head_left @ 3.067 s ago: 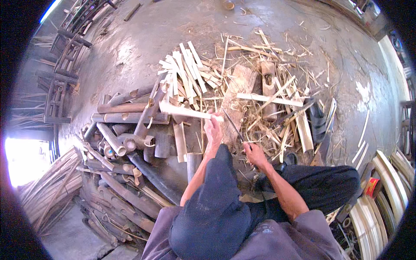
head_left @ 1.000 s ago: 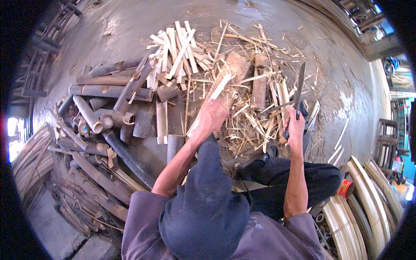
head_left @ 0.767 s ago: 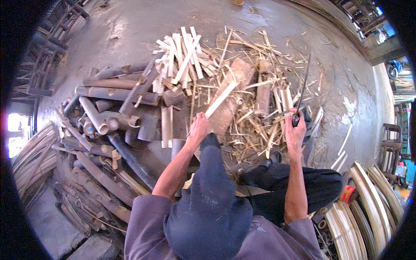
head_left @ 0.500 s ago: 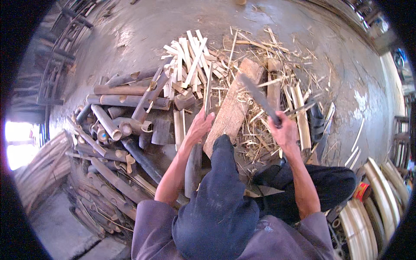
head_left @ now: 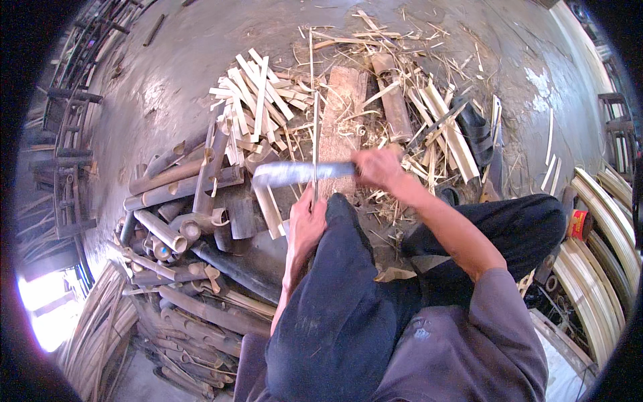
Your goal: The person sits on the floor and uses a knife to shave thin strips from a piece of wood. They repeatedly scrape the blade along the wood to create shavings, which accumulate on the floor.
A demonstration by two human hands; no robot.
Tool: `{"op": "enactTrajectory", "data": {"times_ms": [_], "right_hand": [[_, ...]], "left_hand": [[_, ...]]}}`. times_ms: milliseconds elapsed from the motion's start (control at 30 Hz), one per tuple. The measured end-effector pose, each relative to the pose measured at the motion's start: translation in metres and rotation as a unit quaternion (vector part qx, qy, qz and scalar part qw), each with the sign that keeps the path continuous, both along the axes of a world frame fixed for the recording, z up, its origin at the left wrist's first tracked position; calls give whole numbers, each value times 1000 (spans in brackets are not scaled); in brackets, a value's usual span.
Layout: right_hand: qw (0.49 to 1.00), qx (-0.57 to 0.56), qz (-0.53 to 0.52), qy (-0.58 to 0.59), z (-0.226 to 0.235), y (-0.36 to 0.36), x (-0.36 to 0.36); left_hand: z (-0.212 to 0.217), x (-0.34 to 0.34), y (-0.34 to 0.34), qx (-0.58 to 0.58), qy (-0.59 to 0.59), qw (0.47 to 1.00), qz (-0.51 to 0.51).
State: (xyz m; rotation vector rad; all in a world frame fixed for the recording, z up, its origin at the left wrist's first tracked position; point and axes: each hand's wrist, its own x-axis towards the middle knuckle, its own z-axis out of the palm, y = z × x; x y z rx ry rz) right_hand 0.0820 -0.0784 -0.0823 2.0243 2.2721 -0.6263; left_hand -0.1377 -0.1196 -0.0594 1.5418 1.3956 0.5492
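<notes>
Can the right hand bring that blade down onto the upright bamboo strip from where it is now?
Probably yes. The right hand holds the blade crosswise against the thin bamboo strip, which the left hand steadies from below; nothing lies between them.

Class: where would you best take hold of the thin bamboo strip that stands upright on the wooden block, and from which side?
Grip the thin bamboo strip low on its shaft, from the near side, as the left hand does. The blade in the right hand crosses it just above.

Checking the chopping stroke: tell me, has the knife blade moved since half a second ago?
Yes. The blade swung left, off the wooden block, to the upright bamboo strip.
</notes>
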Motion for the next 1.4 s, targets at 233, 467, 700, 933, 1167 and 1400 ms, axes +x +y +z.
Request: {"op": "enactTrajectory", "data": {"times_ms": [233,467,700,933,1167,1400], "right_hand": [[974,-1,-190,127,-10,18,72],[983,126,41,130,-1,-21,-9],[952,13,-284,110,-46,36,104],[956,164,-37,241,16,34,51],[897,-11,-209,389,3,-6,-20],[968,25,-120,218,-2,-6,16]], "left_hand": [[12,-22,-19,-192,-196,960,50],[25,1,21,-259,-367,887,103],[60,-31,-21,-191,-241,951,-24],[47,-25,20,-431,-423,796,-32],[-35,54,20,7,-415,905,89],[-18,-6,55,-2,-222,952,209]]}}
